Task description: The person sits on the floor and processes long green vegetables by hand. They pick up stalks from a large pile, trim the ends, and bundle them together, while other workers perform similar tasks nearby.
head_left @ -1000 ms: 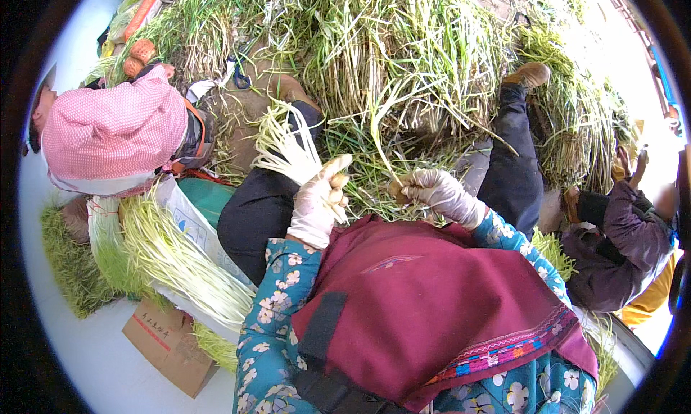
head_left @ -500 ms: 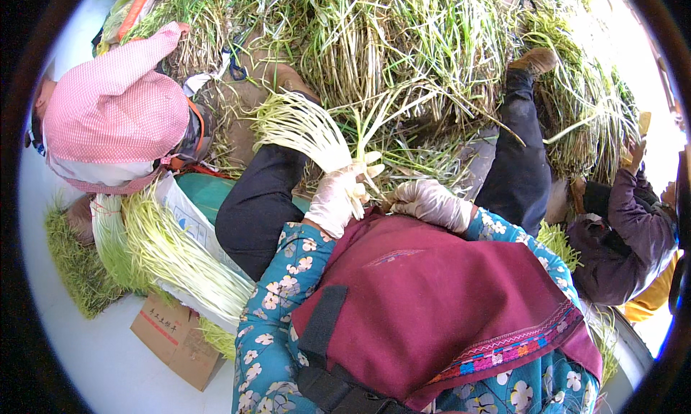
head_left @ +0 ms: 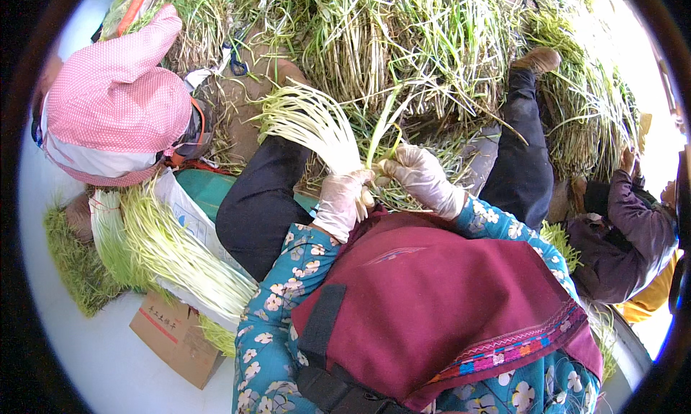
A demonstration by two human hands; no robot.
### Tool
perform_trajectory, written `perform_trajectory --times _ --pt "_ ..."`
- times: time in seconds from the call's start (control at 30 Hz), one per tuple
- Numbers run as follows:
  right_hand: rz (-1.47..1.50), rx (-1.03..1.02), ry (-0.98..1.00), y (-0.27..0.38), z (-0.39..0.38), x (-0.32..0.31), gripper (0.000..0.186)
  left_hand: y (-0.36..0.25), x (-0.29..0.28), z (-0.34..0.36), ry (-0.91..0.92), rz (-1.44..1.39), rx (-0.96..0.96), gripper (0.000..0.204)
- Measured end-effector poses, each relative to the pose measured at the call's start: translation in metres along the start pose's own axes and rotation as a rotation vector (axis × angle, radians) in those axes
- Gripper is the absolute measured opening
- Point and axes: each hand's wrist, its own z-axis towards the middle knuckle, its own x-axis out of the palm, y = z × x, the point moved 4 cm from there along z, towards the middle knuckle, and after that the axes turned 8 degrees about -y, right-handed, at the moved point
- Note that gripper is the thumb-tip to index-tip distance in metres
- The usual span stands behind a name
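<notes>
Head view: left lens of a head-worn fisheye pair, facing steeply downward from close above the maroon apron (head_left: 439, 292), with the heaped green stalks (head_left: 410, 47) farther out, toward the upper edge.

A row of dark characters (head_left: 165, 316) ran across the brown cardboard box (head_left: 186, 349), above a red stripe (head_left: 157, 329) (any lettering in it was too small to read). The white bag (head_left: 171, 193) bore a blurred blue print (head_left: 183, 216).

I see smooth pale floor (head_left: 93, 356) beside the cardboard box (head_left: 173, 336), brown ground (head_left: 252, 90) beyond it, and glaring white daylight far to its right.
</notes>
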Motion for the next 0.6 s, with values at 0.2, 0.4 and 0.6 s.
perform_trajectory --times 0.2,0.4,0.6 --pt "-0.946 -0.546 0.129 -0.026 -0.016 -0.062 0.015 -0.022 -0.005 0.005 0.096 -0.147 -0.054 0.040" --pt "-1.853 -0.178 0.006 -0.026 0.016 -0.117 0.018 -0.027 -0.006 0.002 0.242 -0.231 -0.018 0.047" --pt "0.184 0.245 0.436 0.014 0.021 -0.024 0.053 -0.028 0.002 0.001 0.247 -0.124 -0.017 0.045"
